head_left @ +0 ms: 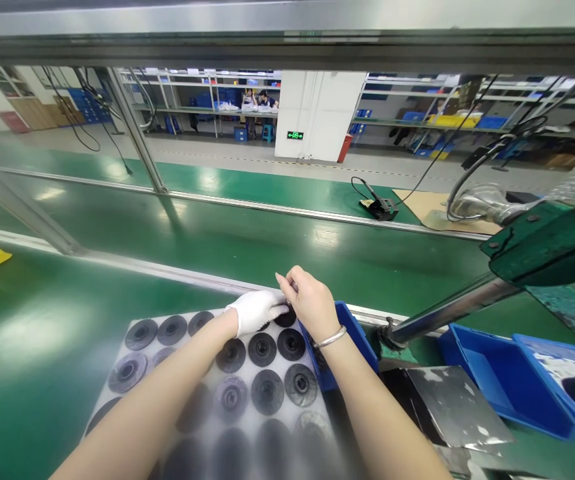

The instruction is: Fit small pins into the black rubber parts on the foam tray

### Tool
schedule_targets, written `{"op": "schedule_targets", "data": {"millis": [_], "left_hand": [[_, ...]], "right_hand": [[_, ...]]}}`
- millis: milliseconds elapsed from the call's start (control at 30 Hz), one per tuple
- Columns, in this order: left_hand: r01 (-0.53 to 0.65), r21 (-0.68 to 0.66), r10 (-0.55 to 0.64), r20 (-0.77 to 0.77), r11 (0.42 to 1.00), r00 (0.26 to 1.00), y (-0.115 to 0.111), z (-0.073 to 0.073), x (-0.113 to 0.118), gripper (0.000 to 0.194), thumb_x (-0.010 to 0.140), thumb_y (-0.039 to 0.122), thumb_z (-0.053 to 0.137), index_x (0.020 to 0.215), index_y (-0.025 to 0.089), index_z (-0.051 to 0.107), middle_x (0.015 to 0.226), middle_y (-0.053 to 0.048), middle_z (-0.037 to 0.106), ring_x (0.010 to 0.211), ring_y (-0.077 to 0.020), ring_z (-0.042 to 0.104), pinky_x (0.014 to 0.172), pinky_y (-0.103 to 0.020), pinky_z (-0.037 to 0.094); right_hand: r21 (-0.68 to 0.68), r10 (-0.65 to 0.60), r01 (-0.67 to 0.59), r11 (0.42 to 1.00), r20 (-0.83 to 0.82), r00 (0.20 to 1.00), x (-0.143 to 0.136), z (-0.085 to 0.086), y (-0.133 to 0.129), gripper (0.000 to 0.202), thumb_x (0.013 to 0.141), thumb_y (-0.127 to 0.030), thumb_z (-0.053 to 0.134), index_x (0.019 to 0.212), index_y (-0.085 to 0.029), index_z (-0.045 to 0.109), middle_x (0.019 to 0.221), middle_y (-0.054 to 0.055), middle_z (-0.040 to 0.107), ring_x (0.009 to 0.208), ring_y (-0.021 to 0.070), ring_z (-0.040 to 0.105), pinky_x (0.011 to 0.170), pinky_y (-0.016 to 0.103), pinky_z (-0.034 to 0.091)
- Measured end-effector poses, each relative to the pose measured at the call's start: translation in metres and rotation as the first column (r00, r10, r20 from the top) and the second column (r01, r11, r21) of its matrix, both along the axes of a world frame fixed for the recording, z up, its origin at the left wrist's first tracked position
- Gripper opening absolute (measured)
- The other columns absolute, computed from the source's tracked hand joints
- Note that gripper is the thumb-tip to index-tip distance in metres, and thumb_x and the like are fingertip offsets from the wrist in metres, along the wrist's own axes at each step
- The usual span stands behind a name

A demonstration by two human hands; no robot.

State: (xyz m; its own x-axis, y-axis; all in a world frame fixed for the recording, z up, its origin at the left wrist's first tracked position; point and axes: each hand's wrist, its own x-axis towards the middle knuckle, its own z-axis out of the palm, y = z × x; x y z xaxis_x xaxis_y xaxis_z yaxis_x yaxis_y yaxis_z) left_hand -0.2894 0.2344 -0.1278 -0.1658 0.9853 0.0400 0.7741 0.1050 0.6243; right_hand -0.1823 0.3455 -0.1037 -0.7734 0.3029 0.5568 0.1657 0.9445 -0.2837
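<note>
A white tray [240, 370] holds rows of dark round discs, each with a raised ring at its centre. My left hand [257, 311], in a white glove with bare fingertips, reaches to the tray's far right corner. Its thumb and fingers close on a black disc [285, 316] there, which they partly cover. Just above that disc is my right hand [312, 300], bare, with a silver bangle at the wrist. Its fingers are curled in a pinch, and whatever is between them is too small to make out. Close under the right wrist stands a blue bin [352, 333] with small dark parts inside.
A metal post [447, 307] with a green bracket rises at the right. Beyond it are a blue tray [507, 380] and a dark flat plate [460, 407]. A metal rail [182, 270] runs behind the white tray. Two people sit at a far bench.
</note>
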Motion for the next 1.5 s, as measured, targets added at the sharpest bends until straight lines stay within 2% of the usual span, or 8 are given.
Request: {"op": "schedule_targets", "data": {"millis": [267, 367, 467, 600, 1133, 1233, 1400, 1500], "left_hand": [[-0.205, 0.062, 0.159, 0.433, 0.977, 0.887, -0.007, -0.002, -0.01, 0.021, 0.085, 0.034, 0.054, 0.091, 0.017, 0.065, 0.077, -0.004, 0.06, 0.067, -0.0149, 0.055, 0.061, -0.024, 0.043], [-0.404, -0.03, 0.217, 0.877, 0.914, 0.428, -0.013, -0.002, -0.018, 0.03, 0.085, 0.041, 0.054, 0.095, 0.014, 0.06, 0.063, 0.004, 0.042, 0.043, -0.0046, 0.031, 0.038, -0.016, 0.019], [-0.447, -0.169, 0.175, 0.984, 0.878, -0.029, -0.019, 0.0, -0.026, 0.026, 0.084, 0.031, 0.054, 0.099, 0.011, 0.057, 0.065, 0.004, 0.038, 0.042, -0.0027, 0.026, 0.035, -0.014, 0.011], [-0.42, -0.169, 0.11, 0.981, 0.891, -0.16, -0.02, 0.0, -0.024, 0.015, 0.082, 0.013, 0.053, 0.096, 0.01, 0.054, 0.07, 0.0, 0.044, 0.045, -0.0023, 0.032, 0.034, -0.01, 0.016], [-0.4, -0.092, 0.092, 0.996, 0.912, -0.021, -0.021, 0.002, -0.002, 0.035, 0.078, 0.038, 0.069, 0.097, 0.011, 0.058, 0.068, 0.003, 0.043, 0.043, 0.0008, 0.027, 0.037, -0.012, 0.011], [-0.44, -0.098, 0.21, 0.954, 0.893, 0.212, -0.019, 0.003, 0.005, 0.041, 0.079, 0.051, 0.063, 0.085, 0.011, 0.059, 0.06, 0.005, 0.041, 0.041, -0.0015, 0.027, 0.038, -0.016, 0.014], [-0.341, 0.083, 0.276, 0.425, 0.936, 0.862, -0.017, 0.008, 0.014, 0.03, 0.074, 0.048, 0.068, 0.074, 0.018, 0.068, 0.064, 0.002, 0.059, 0.063, -0.0129, 0.053, 0.057, -0.023, 0.037], [-0.206, 0.199, 0.183, 0.13, 0.958, 0.975, -0.019, 0.01, 0.02, 0.026, 0.072, 0.047, 0.071, 0.081, 0.023, 0.071, 0.079, 0.001, 0.066, 0.08, -0.0168, 0.058, 0.07, -0.025, 0.039]], "right_hand": [[0.001, 0.047, -0.047, 0.999, 0.067, 0.997, -0.004, -0.012, -0.001, 0.037, 0.099, -0.042, 0.035, 0.073, -0.021, 0.048, 0.065, 0.001, 0.057, 0.056, 0.0142, 0.052, 0.053, 0.026, 0.029], [-0.001, 0.126, -0.126, 0.992, 0.102, 0.987, -0.003, -0.01, -0.001, 0.039, 0.1, -0.039, 0.032, 0.069, -0.021, 0.046, 0.064, 0.001, 0.056, 0.057, 0.0141, 0.052, 0.054, 0.026, 0.03], [-0.083, 0.242, -0.232, 0.969, 0.127, 0.962, 0.0, -0.008, -0.001, 0.041, 0.1, -0.038, 0.03, 0.065, -0.021, 0.042, 0.062, 0.0, 0.054, 0.057, 0.0132, 0.051, 0.055, 0.025, 0.031], [-0.216, 0.213, -0.185, 0.959, 0.117, 0.97, 0.0, -0.01, -0.003, 0.038, 0.099, -0.037, 0.032, 0.066, -0.022, 0.038, 0.062, -0.001, 0.055, 0.057, 0.0133, 0.053, 0.056, 0.024, 0.033], [-0.389, 0.045, -0.096, 0.916, -0.139, 0.989, 0.004, -0.007, -0.012, 0.027, 0.089, -0.038, 0.055, 0.071, -0.021, 0.045, 0.055, -0.004, 0.05, 0.049, 0.0122, 0.049, 0.052, 0.023, 0.036], [-0.504, -0.042, -0.136, 0.853, -0.326, 0.945, 0.013, 0.025, -0.015, 0.025, 0.09, -0.038, 0.056, 0.074, -0.021, 0.046, 0.057, -0.003, 0.056, 0.05, 0.0111, 0.052, 0.051, 0.022, 0.039], [-0.555, -0.129, -0.181, 0.812, -0.474, 0.871, 0.037, 0.064, -0.02, 0.025, 0.092, -0.036, 0.056, 0.074, -0.02, 0.046, 0.06, -0.002, 0.059, 0.054, 0.0122, 0.057, 0.056, 0.023, 0.045], [-0.573, -0.056, -0.234, 0.785, -0.443, 0.895, 0.047, 0.062, -0.026, 0.024, 0.092, -0.034, 0.055, 0.074, -0.02, 0.046, 0.059, -0.003, 0.058, 0.053, 0.0117, 0.057, 0.055, 0.023, 0.045]]}}
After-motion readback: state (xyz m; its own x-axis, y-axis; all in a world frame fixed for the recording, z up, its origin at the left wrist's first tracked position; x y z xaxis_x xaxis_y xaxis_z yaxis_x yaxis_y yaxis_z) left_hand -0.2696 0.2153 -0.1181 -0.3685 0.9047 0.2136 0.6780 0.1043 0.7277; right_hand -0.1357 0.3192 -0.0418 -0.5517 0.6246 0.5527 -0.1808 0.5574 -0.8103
